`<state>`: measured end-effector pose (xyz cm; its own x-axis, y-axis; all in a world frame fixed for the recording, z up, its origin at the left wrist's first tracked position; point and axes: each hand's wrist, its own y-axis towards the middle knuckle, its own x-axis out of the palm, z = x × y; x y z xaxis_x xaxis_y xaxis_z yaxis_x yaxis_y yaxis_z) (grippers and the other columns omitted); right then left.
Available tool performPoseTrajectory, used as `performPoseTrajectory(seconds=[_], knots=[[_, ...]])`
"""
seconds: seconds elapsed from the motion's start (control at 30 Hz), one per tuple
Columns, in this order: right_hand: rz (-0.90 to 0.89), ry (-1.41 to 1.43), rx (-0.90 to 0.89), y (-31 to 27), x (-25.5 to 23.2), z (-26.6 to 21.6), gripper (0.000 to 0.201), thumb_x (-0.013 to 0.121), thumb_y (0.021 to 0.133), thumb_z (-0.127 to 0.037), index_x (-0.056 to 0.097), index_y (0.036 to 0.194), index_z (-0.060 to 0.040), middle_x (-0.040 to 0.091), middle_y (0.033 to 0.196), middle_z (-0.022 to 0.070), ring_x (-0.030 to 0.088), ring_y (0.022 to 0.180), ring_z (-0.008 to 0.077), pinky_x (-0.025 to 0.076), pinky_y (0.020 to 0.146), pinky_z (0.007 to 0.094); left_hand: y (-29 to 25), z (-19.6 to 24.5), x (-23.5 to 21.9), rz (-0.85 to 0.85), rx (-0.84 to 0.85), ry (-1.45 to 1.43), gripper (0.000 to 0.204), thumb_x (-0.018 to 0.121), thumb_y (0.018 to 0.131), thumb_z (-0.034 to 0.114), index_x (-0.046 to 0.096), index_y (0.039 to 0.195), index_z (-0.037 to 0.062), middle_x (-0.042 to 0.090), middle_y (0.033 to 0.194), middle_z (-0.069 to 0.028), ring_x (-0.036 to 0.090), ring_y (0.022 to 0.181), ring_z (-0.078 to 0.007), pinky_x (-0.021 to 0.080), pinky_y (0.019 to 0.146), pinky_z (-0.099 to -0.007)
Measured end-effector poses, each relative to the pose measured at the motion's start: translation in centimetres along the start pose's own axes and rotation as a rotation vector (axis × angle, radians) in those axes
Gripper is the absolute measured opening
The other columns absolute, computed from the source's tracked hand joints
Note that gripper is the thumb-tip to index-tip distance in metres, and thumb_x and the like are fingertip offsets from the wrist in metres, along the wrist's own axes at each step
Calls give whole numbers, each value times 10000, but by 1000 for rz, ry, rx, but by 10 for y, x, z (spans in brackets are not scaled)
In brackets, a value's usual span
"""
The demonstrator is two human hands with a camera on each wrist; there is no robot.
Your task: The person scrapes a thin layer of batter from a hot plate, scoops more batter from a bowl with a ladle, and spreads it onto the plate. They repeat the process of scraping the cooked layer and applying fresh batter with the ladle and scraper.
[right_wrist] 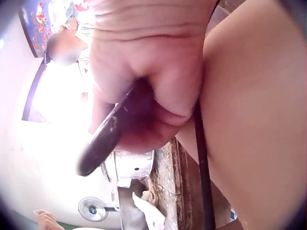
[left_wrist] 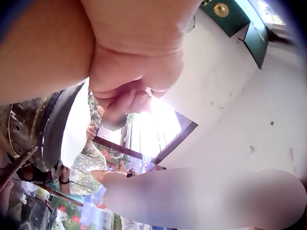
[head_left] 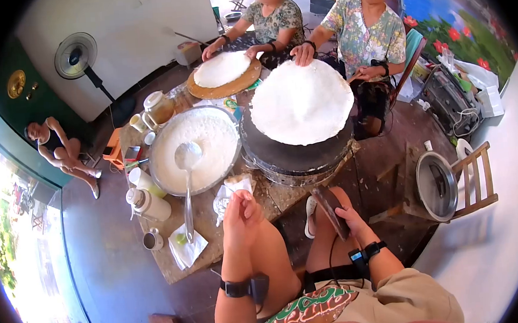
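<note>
My right hand (head_left: pixel 350 221) grips a dark, flat wooden tool (head_left: pixel 328 209) above my right thigh; the right wrist view shows its dark edge (right_wrist: pixel 103 141) sticking out of the curled fingers (right_wrist: pixel 148 139). My left hand (head_left: pixel 243 213) is raised near the table's front edge, fingers loosely bent, with nothing visible in it. In the left wrist view the bent fingers (left_wrist: pixel 129 103) are partly hidden by the palm. Beyond my hands is a round black griddle (head_left: pixel 295 159). A large white flatbread (head_left: pixel 303 104) is above it, touched by the seated person's hand (head_left: pixel 304 54).
A wide bowl of white batter (head_left: pixel 215 137) holds a metal ladle (head_left: pixel 188 196). Beside it stand a thermos (head_left: pixel 148 205), a mug (head_left: pixel 153 240) and a crumpled cloth (head_left: pixel 228 196). Another person touches a flatbread (head_left: pixel 222 70) on a round board (head_left: pixel 221 91). A basin (head_left: pixel 436 185) sits right.
</note>
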<state>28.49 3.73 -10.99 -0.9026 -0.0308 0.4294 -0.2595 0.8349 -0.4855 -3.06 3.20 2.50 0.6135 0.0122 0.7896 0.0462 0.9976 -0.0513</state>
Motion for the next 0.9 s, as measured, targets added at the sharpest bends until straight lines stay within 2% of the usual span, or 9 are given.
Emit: performPoseTrajectory(seconds=[0.13, 0.17, 0.23, 0.3, 0.37, 0.47, 0.6, 0.83, 0.9], knots=[[-40, -136, 24, 1, -7, 1, 319, 593, 857, -256, 537, 1078, -33, 614, 871, 40, 594, 728, 131, 495, 644, 267, -9, -8, -5, 68, 107, 10, 311, 387, 959, 400, 526, 906, 128, 331, 597, 50, 308, 494, -52, 242, 444, -216], [-20, -140, -8, 2, -1, 4, 328, 588, 859, -257, 534, 1091, -33, 611, 889, 42, 592, 764, 140, 491, 678, 278, -15, -7, -4, 145, 121, -33, 294, 417, 960, 348, 519, 1014, 78, 425, 711, 25, 405, 674, -86, 347, 624, -212], [-14, -119, -22, 10, -12, 13, 335, 584, 859, -246, 536, 1104, -23, 610, 937, 53, 584, 822, 151, 477, 732, 297, -35, 13, 20, -48, 227, 340, 392, 378, 964, 250, 375, 1306, 58, 512, 1073, -73, 457, 975, -138, 386, 856, -278], [-122, -89, 15, 11, -19, 10, 288, 598, 852, -265, 559, 1026, -39, 614, 790, 48, 600, 648, 157, 493, 556, 285, -52, 46, 52, -80, 545, 870, 630, 452, 911, 227, 147, 1431, 45, 259, 1438, -161, 242, 1339, -276, 184, 1090, -380], [-121, -108, -7, 7, -10, 6, 264, 601, 852, -277, 558, 979, -50, 602, 721, 46, 583, 565, 165, 480, 492, 284, -66, 84, 73, -31, 1017, 1197, 736, 478, 894, 327, 85, 1437, 22, 102, 1491, -193, 91, 1388, -289, 71, 1107, -394], [-95, -115, -38, 8, -4, 4, 256, 607, 849, -307, 550, 913, -66, 585, 655, 46, 562, 493, 170, 466, 444, 284, -83, 144, 118, 182, 1530, 1094, 824, 242, 893, 623, 31, 1445, 49, 20, 1510, -152, 31, 1397, -267, -9, 1102, -440], [-8, -82, -61, 1, 8, 5, 260, 607, 849, -316, 558, 916, -69, 586, 661, 42, 562, 503, 164, 458, 452, 272, -112, 211, 154, 284, 2026, 798, 781, 184, 893, 640, 138, 1431, 75, 121, 1494, -110, 59, 1388, -277, -1, 1098, -505], [-42, -155, -26, 1, 3, 5, 302, 598, 852, -314, 577, 1003, -52, 607, 764, 37, 579, 594, 147, 469, 498, 269, -117, 226, 164, 279, 2128, 856, 744, 252, 896, 619, 269, 1382, 56, 223, 1454, -126, 142, 1365, -294, 71, 1088, -551], [-20, -146, -21, 4, -4, 6, 322, 601, 850, -308, 576, 1031, -44, 611, 790, 42, 583, 612, 145, 481, 518, 273, -107, 209, 129, 291, 1809, 1107, 678, 355, 910, 518, 271, 1386, 43, 283, 1426, -154, 233, 1334, -306, 178, 1068, -505]])
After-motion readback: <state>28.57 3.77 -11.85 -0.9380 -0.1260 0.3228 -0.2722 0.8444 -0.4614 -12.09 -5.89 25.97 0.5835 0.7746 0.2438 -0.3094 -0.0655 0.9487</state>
